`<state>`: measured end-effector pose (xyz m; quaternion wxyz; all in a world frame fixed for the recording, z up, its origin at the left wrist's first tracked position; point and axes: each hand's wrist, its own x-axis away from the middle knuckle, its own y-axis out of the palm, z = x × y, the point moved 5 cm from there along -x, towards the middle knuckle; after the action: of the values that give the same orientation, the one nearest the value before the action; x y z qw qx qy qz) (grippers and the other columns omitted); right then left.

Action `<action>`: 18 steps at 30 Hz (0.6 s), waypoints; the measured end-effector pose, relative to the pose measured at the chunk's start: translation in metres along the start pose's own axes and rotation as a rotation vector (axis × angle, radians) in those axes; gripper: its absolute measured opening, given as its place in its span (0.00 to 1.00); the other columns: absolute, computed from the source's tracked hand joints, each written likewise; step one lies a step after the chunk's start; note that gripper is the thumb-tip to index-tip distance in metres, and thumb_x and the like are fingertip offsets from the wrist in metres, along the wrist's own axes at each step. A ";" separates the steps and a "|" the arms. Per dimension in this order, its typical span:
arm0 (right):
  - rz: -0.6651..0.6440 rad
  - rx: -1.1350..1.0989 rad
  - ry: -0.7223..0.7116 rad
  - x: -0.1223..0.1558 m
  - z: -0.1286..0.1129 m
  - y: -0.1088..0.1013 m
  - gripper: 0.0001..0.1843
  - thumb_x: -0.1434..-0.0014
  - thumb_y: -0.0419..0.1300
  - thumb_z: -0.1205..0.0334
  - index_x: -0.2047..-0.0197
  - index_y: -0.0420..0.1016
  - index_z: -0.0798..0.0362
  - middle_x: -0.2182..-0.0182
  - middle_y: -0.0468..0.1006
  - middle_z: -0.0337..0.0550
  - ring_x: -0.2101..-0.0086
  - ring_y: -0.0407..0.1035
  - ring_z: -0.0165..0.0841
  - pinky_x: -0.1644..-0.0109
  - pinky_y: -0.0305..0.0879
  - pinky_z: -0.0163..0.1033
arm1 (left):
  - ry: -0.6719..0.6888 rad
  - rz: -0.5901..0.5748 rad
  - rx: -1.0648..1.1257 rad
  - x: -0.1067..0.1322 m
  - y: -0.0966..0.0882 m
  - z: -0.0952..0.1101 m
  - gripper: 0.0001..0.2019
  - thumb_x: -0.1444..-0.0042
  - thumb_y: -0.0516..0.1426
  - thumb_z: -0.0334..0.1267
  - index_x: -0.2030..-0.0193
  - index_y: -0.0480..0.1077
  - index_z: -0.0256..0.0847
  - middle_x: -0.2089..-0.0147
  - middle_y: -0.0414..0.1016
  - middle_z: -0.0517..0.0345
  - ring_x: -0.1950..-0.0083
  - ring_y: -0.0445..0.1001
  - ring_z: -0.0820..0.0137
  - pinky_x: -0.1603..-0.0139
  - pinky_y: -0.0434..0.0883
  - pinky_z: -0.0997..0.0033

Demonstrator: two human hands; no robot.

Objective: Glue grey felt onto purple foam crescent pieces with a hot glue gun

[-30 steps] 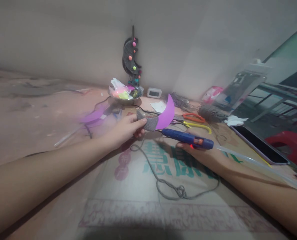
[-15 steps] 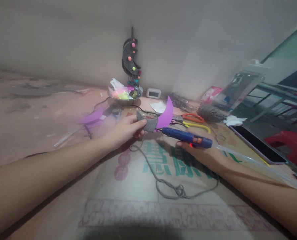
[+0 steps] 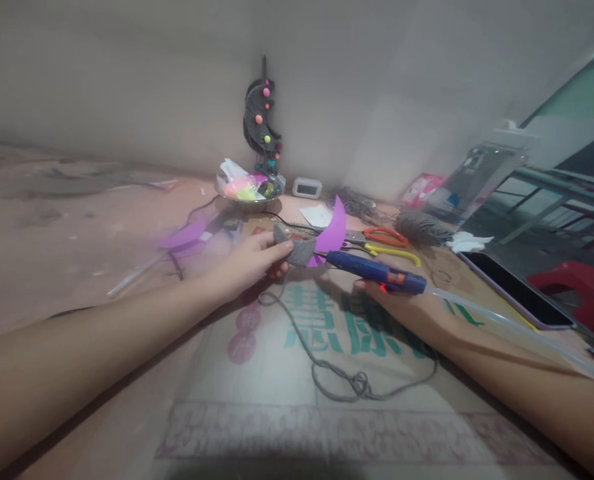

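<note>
My left hand [image 3: 249, 260] is closed on a purple foam crescent [image 3: 333, 230] whose near half is wrapped in grey yarn [image 3: 297, 247]. My right hand [image 3: 401, 310] grips a blue hot glue gun [image 3: 377, 272] with a clear glue stick trailing out of its back. The gun's nozzle points left and sits right at the edge of the wrapped part of the crescent. A loose grey yarn strand [image 3: 327, 360] runs from the crescent down over the printed cardboard sheet [image 3: 297, 373] under my hands.
A finished dark crescent with coloured pompoms [image 3: 261, 123] leans on the wall above a metal bowl [image 3: 249, 193] of bright bits. Orange scissors [image 3: 387, 235], a grey yarn ball [image 3: 421, 227], a small white clock [image 3: 308, 187], purple scraps [image 3: 187, 235] and a phone [image 3: 517, 283] lie around.
The glue gun has moved slightly left, its nozzle closing in on the wrapped crescent. My left hand keeps the crescent almost still.
</note>
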<state>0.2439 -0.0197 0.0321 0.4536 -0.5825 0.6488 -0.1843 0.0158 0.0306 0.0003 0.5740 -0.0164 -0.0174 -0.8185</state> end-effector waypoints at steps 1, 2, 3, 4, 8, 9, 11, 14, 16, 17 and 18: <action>0.027 -0.001 0.036 -0.001 0.001 0.000 0.13 0.49 0.62 0.48 0.74 0.70 0.47 0.77 0.74 0.39 0.74 0.69 0.38 0.70 0.67 0.43 | 0.003 0.002 -0.007 -0.001 -0.001 -0.001 0.10 0.42 0.56 0.39 0.72 0.63 0.37 0.79 0.67 0.62 0.81 0.62 0.80 0.81 0.55 0.81; 0.046 -0.016 0.060 -0.001 0.001 -0.001 0.13 0.49 0.62 0.47 0.73 0.71 0.47 0.76 0.75 0.40 0.74 0.69 0.38 0.70 0.67 0.43 | 0.008 -0.001 -0.008 -0.002 -0.001 -0.001 0.10 0.42 0.56 0.39 0.72 0.63 0.37 0.79 0.67 0.62 0.80 0.62 0.80 0.81 0.56 0.81; 0.045 -0.048 0.068 -0.002 0.001 -0.001 0.14 0.48 0.61 0.46 0.71 0.72 0.48 0.75 0.76 0.40 0.73 0.70 0.38 0.69 0.68 0.43 | 0.014 -0.008 -0.003 -0.003 -0.001 -0.002 0.11 0.42 0.56 0.39 0.72 0.63 0.37 0.79 0.67 0.62 0.80 0.62 0.80 0.80 0.56 0.81; 0.039 -0.083 0.060 -0.003 0.001 -0.001 0.15 0.48 0.60 0.45 0.69 0.72 0.48 0.73 0.77 0.41 0.72 0.71 0.38 0.68 0.68 0.42 | 0.020 -0.010 0.000 -0.003 -0.001 -0.002 0.11 0.42 0.56 0.40 0.72 0.63 0.37 0.79 0.67 0.63 0.80 0.62 0.80 0.80 0.56 0.81; 0.086 -0.109 0.052 -0.007 0.009 -0.013 0.20 0.42 0.54 0.42 0.71 0.72 0.49 0.72 0.75 0.41 0.70 0.70 0.36 0.62 0.67 0.41 | 0.026 -0.022 -0.009 -0.003 -0.001 -0.004 0.12 0.43 0.57 0.43 0.72 0.62 0.37 0.79 0.67 0.63 0.80 0.62 0.80 0.80 0.55 0.80; 0.110 -0.113 0.079 -0.009 0.012 -0.018 0.21 0.41 0.52 0.41 0.72 0.72 0.49 0.73 0.74 0.41 0.71 0.69 0.35 0.63 0.66 0.41 | 0.028 -0.014 -0.009 -0.003 -0.001 -0.004 0.13 0.44 0.57 0.43 0.72 0.62 0.38 0.79 0.67 0.63 0.80 0.61 0.80 0.80 0.55 0.80; 0.179 -0.170 0.151 -0.013 0.020 -0.028 0.24 0.40 0.50 0.38 0.72 0.71 0.49 0.76 0.72 0.40 0.74 0.66 0.34 0.66 0.65 0.40 | 0.036 -0.015 -0.004 -0.003 -0.001 -0.004 0.12 0.45 0.57 0.44 0.71 0.62 0.38 0.80 0.66 0.64 0.81 0.60 0.80 0.80 0.54 0.80; 0.253 -0.364 0.212 -0.026 0.031 -0.039 0.26 0.42 0.51 0.35 0.75 0.69 0.49 0.79 0.69 0.39 0.76 0.64 0.33 0.70 0.63 0.39 | 0.032 -0.038 -0.010 -0.004 0.001 -0.003 0.12 0.46 0.58 0.45 0.68 0.65 0.37 0.80 0.67 0.63 0.80 0.62 0.78 0.80 0.54 0.80; 0.278 -0.497 0.203 -0.039 0.038 -0.045 0.26 0.43 0.52 0.35 0.77 0.67 0.49 0.81 0.68 0.39 0.78 0.62 0.32 0.71 0.62 0.38 | 0.035 -0.052 -0.009 -0.005 0.002 -0.003 0.14 0.48 0.59 0.47 0.68 0.65 0.37 0.80 0.66 0.63 0.80 0.62 0.78 0.80 0.53 0.79; 0.275 -0.538 0.201 -0.047 0.041 -0.046 0.27 0.44 0.53 0.35 0.78 0.67 0.49 0.82 0.68 0.39 0.79 0.61 0.31 0.72 0.62 0.38 | 0.041 -0.055 -0.006 -0.005 0.002 -0.003 0.15 0.49 0.60 0.48 0.69 0.66 0.37 0.80 0.66 0.64 0.80 0.61 0.78 0.80 0.53 0.79; 0.265 -0.544 0.203 -0.056 0.044 -0.048 0.27 0.45 0.54 0.35 0.79 0.67 0.50 0.83 0.67 0.39 0.79 0.61 0.30 0.72 0.61 0.37 | 0.044 -0.059 -0.004 -0.005 0.003 -0.002 0.15 0.50 0.61 0.48 0.69 0.66 0.37 0.81 0.65 0.64 0.80 0.61 0.78 0.80 0.53 0.79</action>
<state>0.3023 0.0324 0.0670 0.2345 -0.5712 0.7866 -0.0005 0.0199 0.0345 -0.0024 0.5498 0.0010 -0.0034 -0.8353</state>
